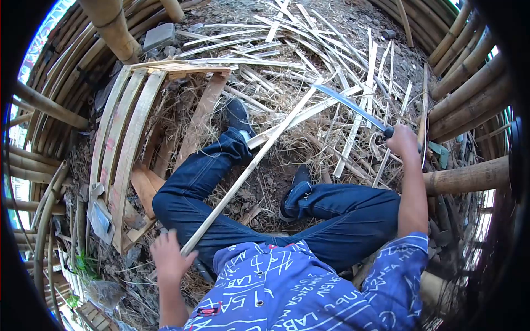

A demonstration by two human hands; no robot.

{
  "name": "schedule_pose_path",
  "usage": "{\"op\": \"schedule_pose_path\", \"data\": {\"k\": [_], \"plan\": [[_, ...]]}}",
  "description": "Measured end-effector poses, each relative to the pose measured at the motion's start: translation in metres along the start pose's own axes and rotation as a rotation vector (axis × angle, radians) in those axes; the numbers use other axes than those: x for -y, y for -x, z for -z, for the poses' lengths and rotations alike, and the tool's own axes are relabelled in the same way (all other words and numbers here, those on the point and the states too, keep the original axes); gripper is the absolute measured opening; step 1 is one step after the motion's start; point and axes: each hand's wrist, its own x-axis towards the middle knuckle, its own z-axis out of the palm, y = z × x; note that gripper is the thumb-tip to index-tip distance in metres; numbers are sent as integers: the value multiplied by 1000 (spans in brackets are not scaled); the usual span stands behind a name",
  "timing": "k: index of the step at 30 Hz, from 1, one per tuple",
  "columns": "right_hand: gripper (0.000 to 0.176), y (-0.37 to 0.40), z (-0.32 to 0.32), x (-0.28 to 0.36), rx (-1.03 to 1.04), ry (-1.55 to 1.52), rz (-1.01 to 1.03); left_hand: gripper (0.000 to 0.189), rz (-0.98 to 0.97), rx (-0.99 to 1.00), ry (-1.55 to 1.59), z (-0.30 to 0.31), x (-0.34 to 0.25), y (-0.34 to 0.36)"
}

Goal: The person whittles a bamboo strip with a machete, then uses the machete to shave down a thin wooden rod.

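Observation:
My left hand (168,256) grips the near end of a long bamboo strip (254,165) that runs up and to the right across my left leg. My right hand (404,140) is raised at the right, closed around the handle of a long-bladed knife (353,108). The blade points up and left, its tip just above the far end of the strip. I sit on the ground in blue jeans (342,212) with dark shoes (239,115).
Several split bamboo strips (287,44) and shavings litter the ground ahead. Wide curved bamboo slats (124,138) lie at the left. Thick bamboo poles (469,71) ring the spot on both sides, one pole (469,175) close by my right arm.

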Motion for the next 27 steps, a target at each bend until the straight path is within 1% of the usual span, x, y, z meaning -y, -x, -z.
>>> {"op": "schedule_pose_path", "data": {"k": [1, 2, 4, 5, 6, 7, 9, 10, 12, 13, 14, 16, 17, 19, 20, 21, 22, 23, 24, 27], "plan": [[22, 1, 8, 2, 18, 49, 55, 77, -87, -126, 83, 6, -20, -13], [22, 0, 14, 8, 19, 44, 61, 76, -179, -254, 161, 7, -41, -29], [22, 0, 30, 28, 134, -8, 77, 77, -232, -332, 305, 6, -89, -71], [23, 8, 46, 47, 129, -40, 91, 75, -227, -325, 268, -1, -112, -93], [23, 3, 43, 53, 74, 89, 161, 74, -220, -318, 236, -10, -130, -110], [23, 4, 53, 62, 69, 145, 208, 74, -226, -327, 240, -17, -140, -122], [22, 10, 75, 80, 43, 201, 281, 62, -164, -76, 116, -26, -156, -144], [21, 13, 80, 84, 32, 197, 307, 62, -173, -84, 109, -32, -158, -151], [22, 5, 62, 83, 50, 74, 327, 51, -171, 11, 251, -45, -156, -163], [23, 2, 55, 83, 76, -9, 316, 46, -217, -100, 298, -60, -155, -165], [24, 4, 50, 81, 105, -91, 305, 49, -239, -99, 418, -62, -155, -163], [24, 7, 49, 77, 122, -139, 282, 47, -295, -107, 486, -68, -153, -160], [24, 7, 50, 77, 137, -172, 287, 47, -296, -106, 490, -63, -154, -156], [24, 4, 40, 71, 122, -166, 296, 45, -336, -43, 607, -53, -151, -146], [24, 5, 37, 72, 106, -169, 299, 45, -326, -50, 613, -48, -150, -141], [23, 11, 43, 76, 114, -201, 293, 43, -337, -46, 720, -45, -150, -137], [20, 9, 34, 75, 77, -219, 320, 42, -350, -43, 826, -40, -151, -133], [20, 16, 43, 81, 105, -231, 336, 41, -386, -42, 881, -35, -151, -130], [20, 24, 52, 87, 131, -241, 352, 41, -379, -54, 888, -30, -152, -129], [21, 27, 48, 102, 76, -325, 484, 39, -381, 41, 951, -16, -151, -128]]}}
